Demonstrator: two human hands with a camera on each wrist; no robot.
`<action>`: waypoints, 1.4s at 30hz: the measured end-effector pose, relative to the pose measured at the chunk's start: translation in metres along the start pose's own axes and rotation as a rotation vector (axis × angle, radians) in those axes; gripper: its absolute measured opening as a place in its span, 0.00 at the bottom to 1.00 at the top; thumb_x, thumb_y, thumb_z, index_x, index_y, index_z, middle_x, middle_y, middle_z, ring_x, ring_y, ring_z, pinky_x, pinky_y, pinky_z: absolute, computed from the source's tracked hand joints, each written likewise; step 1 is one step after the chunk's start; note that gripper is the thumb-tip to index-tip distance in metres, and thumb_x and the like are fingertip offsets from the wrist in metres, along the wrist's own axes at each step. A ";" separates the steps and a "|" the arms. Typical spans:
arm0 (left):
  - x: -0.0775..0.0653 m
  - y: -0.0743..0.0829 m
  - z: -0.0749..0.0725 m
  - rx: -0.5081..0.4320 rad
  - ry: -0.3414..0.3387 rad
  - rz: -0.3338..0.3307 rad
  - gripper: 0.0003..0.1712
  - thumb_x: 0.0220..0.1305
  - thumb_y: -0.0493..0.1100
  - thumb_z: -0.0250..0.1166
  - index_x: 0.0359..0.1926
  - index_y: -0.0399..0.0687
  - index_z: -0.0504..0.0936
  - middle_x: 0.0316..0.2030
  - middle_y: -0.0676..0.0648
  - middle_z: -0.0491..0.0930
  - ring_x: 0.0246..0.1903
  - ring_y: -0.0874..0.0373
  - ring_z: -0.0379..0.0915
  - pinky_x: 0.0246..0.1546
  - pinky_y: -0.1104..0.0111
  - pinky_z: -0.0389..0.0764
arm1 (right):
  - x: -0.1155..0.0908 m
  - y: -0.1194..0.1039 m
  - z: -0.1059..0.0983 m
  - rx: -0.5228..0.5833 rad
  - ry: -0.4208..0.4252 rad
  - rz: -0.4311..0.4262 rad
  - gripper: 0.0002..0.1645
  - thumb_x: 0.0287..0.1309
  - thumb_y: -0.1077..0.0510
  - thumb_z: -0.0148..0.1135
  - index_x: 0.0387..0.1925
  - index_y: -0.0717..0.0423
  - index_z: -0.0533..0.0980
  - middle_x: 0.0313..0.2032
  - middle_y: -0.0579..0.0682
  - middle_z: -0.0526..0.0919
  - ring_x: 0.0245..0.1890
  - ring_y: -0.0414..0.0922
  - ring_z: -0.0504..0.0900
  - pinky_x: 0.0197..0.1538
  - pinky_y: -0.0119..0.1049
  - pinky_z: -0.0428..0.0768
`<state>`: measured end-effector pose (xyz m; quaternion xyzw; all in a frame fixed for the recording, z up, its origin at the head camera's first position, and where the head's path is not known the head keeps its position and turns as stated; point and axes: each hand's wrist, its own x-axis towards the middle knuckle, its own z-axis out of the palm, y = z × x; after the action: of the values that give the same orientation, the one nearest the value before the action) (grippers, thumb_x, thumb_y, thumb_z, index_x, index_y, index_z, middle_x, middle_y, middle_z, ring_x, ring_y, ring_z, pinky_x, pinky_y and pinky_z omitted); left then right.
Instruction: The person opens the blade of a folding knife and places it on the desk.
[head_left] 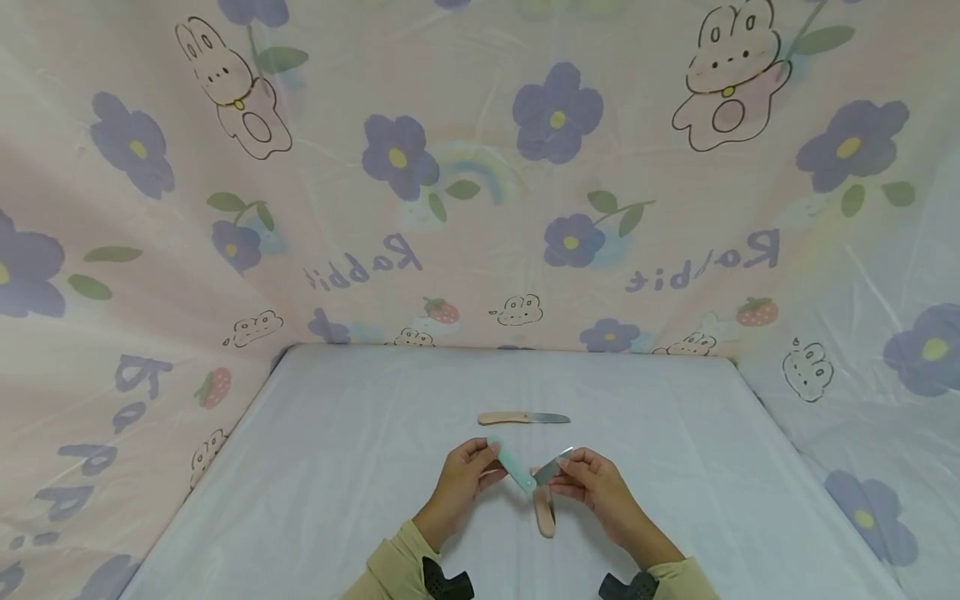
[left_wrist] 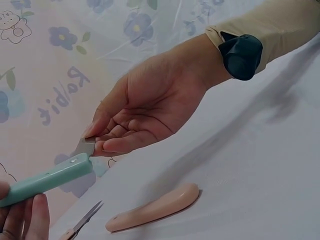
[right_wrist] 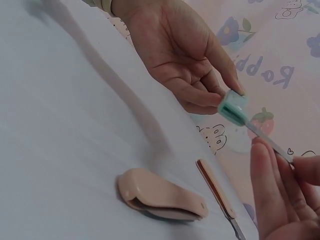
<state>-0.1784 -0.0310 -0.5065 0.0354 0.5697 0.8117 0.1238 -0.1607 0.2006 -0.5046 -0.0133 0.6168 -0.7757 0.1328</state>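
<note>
A folding knife with a mint-green handle (head_left: pixel 512 465) is held in the air between both hands, its blade (head_left: pixel 552 469) swung partly out. My left hand (head_left: pixel 460 479) pinches the handle between thumb and fingers near its free end. The steel blade is gripped by thumb and fingertips of my right hand (head_left: pixel 602 492). Just below the pivot lies a peach-coloured folding knife (right_wrist: pixel 160 192) on the table, folded up. Farther back rests another peach-handled knife (head_left: pixel 504 417), its blade out and pointing right.
A white cloth covers the table (head_left: pixel 360 400). Curtains (head_left: pixel 480 217) printed with rabbits and purple flowers rise at the back and both sides. Dark wrist-worn devices (head_left: pixel 447 579) sit at both cuffs of the tan sleeves (head_left: pixel 393 562).
</note>
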 end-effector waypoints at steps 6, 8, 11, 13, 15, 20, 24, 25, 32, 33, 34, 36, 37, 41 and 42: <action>0.000 0.000 0.001 -0.076 0.049 -0.008 0.21 0.65 0.41 0.60 0.51 0.28 0.70 0.39 0.43 0.77 0.40 0.54 0.77 0.47 0.62 0.77 | 0.000 0.001 0.002 0.050 0.057 -0.017 0.09 0.64 0.62 0.55 0.38 0.66 0.67 0.34 0.56 0.81 0.37 0.48 0.83 0.46 0.42 0.79; 0.001 -0.001 0.001 -0.107 0.064 -0.004 0.21 0.64 0.40 0.60 0.51 0.28 0.70 0.39 0.43 0.77 0.40 0.54 0.77 0.47 0.61 0.77 | 0.001 0.001 0.004 0.074 0.096 -0.015 0.10 0.62 0.62 0.56 0.38 0.65 0.67 0.34 0.57 0.81 0.37 0.49 0.83 0.47 0.43 0.79; 0.002 -0.001 0.002 -0.154 0.092 -0.006 0.20 0.64 0.39 0.61 0.51 0.28 0.70 0.39 0.42 0.77 0.39 0.54 0.77 0.48 0.61 0.77 | 0.001 0.001 0.006 0.105 0.152 -0.010 0.11 0.61 0.62 0.57 0.39 0.66 0.66 0.35 0.58 0.81 0.37 0.51 0.83 0.47 0.44 0.79; 0.003 -0.002 0.003 -0.183 0.106 -0.006 0.20 0.64 0.38 0.60 0.52 0.27 0.69 0.39 0.42 0.76 0.39 0.54 0.77 0.48 0.61 0.77 | 0.002 0.002 0.008 0.130 0.184 -0.012 0.11 0.61 0.63 0.57 0.39 0.66 0.66 0.35 0.59 0.80 0.38 0.52 0.83 0.46 0.44 0.79; 0.003 -0.003 0.004 -0.213 0.123 -0.012 0.20 0.64 0.37 0.59 0.52 0.27 0.69 0.39 0.42 0.76 0.39 0.55 0.77 0.48 0.61 0.77 | 0.002 0.003 0.009 0.153 0.205 -0.022 0.09 0.62 0.65 0.55 0.39 0.67 0.65 0.35 0.60 0.80 0.38 0.53 0.83 0.46 0.44 0.79; 0.004 -0.004 0.008 -0.286 0.165 -0.021 0.22 0.65 0.37 0.58 0.55 0.26 0.67 0.39 0.41 0.76 0.39 0.55 0.77 0.48 0.62 0.76 | 0.003 0.006 0.012 0.226 0.241 -0.055 0.08 0.61 0.67 0.54 0.38 0.68 0.65 0.36 0.62 0.80 0.37 0.53 0.83 0.46 0.43 0.79; 0.004 -0.005 0.011 -0.313 0.208 -0.024 0.24 0.64 0.38 0.59 0.55 0.26 0.66 0.41 0.39 0.75 0.40 0.54 0.77 0.49 0.62 0.76 | 0.003 0.007 0.015 0.251 0.263 -0.072 0.08 0.61 0.68 0.54 0.38 0.68 0.64 0.36 0.61 0.80 0.37 0.51 0.83 0.46 0.42 0.79; 0.004 -0.005 0.012 -0.316 0.217 -0.023 0.24 0.64 0.38 0.59 0.55 0.26 0.66 0.41 0.39 0.74 0.40 0.54 0.77 0.49 0.62 0.76 | 0.003 0.008 0.016 0.253 0.270 -0.073 0.08 0.62 0.68 0.54 0.38 0.68 0.64 0.36 0.61 0.80 0.37 0.50 0.83 0.47 0.42 0.79; 0.005 -0.007 0.019 -0.360 0.284 0.001 0.23 0.66 0.36 0.57 0.55 0.23 0.64 0.41 0.39 0.73 0.38 0.55 0.77 0.49 0.62 0.76 | 0.001 0.008 0.022 0.313 0.317 -0.072 0.09 0.62 0.68 0.53 0.39 0.68 0.63 0.38 0.65 0.78 0.38 0.51 0.83 0.48 0.43 0.78; 0.005 -0.007 0.020 -0.365 0.291 0.009 0.23 0.66 0.36 0.56 0.56 0.23 0.63 0.41 0.39 0.73 0.38 0.55 0.77 0.49 0.62 0.76 | 0.000 0.008 0.023 0.323 0.322 -0.074 0.08 0.63 0.68 0.52 0.40 0.68 0.63 0.38 0.65 0.78 0.38 0.51 0.83 0.49 0.43 0.78; 0.005 -0.007 0.021 -0.369 0.296 0.015 0.24 0.67 0.36 0.56 0.57 0.22 0.62 0.41 0.39 0.73 0.38 0.55 0.77 0.49 0.62 0.75 | 0.000 0.008 0.025 0.334 0.327 -0.078 0.08 0.63 0.68 0.51 0.39 0.68 0.62 0.38 0.64 0.78 0.38 0.50 0.83 0.49 0.43 0.77; 0.005 -0.006 0.024 -0.386 0.306 0.021 0.25 0.68 0.35 0.54 0.58 0.21 0.59 0.42 0.39 0.72 0.38 0.55 0.77 0.49 0.62 0.75 | 0.000 0.009 0.027 0.353 0.335 -0.086 0.06 0.64 0.69 0.50 0.39 0.67 0.62 0.38 0.63 0.78 0.38 0.50 0.83 0.50 0.43 0.77; 0.005 -0.006 0.025 -0.397 0.307 0.024 0.25 0.68 0.35 0.54 0.58 0.21 0.58 0.42 0.39 0.72 0.39 0.56 0.77 0.50 0.62 0.75 | 0.001 0.009 0.028 0.360 0.340 -0.091 0.06 0.64 0.69 0.49 0.39 0.67 0.62 0.38 0.64 0.78 0.38 0.50 0.83 0.50 0.43 0.77; 0.005 -0.005 0.028 -0.441 0.329 0.025 0.25 0.68 0.35 0.54 0.59 0.22 0.58 0.42 0.39 0.71 0.39 0.55 0.76 0.50 0.62 0.74 | 0.001 0.011 0.030 0.365 0.355 -0.098 0.06 0.65 0.68 0.48 0.40 0.67 0.61 0.38 0.63 0.78 0.39 0.50 0.83 0.50 0.42 0.77; 0.005 -0.005 0.030 -0.451 0.334 0.028 0.24 0.68 0.34 0.53 0.58 0.22 0.58 0.42 0.39 0.70 0.39 0.55 0.76 0.50 0.62 0.74 | 0.001 0.011 0.031 0.362 0.359 -0.100 0.06 0.65 0.68 0.48 0.40 0.67 0.61 0.38 0.63 0.78 0.39 0.50 0.83 0.50 0.42 0.77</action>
<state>-0.1765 -0.0012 -0.5010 -0.1197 0.3867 0.9141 0.0217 -0.1541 0.1686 -0.5080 0.1184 0.4801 -0.8690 -0.0171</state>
